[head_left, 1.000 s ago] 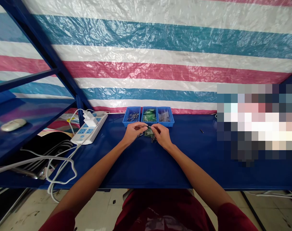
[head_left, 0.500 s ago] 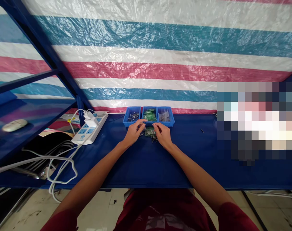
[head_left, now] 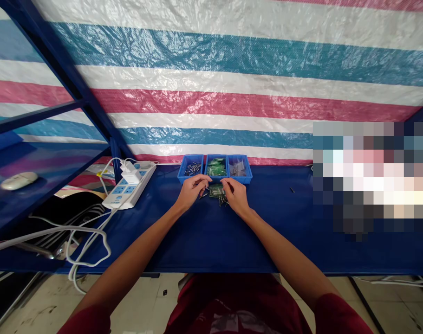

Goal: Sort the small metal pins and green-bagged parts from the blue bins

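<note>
My left hand (head_left: 191, 192) is held low over the table in front of the bins, its fingers curled together around something too small to make out. Opposite it, my right hand (head_left: 236, 194) has its thumb and fingertips pinched, and what they grip is hidden. Between the hands lies a small green pile (head_left: 216, 190) that looks like circuit boards or bagged parts. Several thin metal pieces (head_left: 223, 201), like screws or pins, lie at its near edge. Behind stand three joined blue bins: dark metal pins (head_left: 193, 169), green packets (head_left: 217, 167) and clear bags (head_left: 237, 168).
A white power strip (head_left: 129, 188) with plugged-in adapters lies on the blue table (head_left: 211, 246), its cables (head_left: 89, 241) looping over the left edge. A small dark piece (head_left: 292, 190) lies to the right. A computer mouse (head_left: 19, 181) rests on the left shelf. A blurred block covers the far right.
My left hand has dropped slightly, with its fingertips drawn a little lower and closer to the table. My right hand stays almost in place. The camera view has shifted slightly.
</note>
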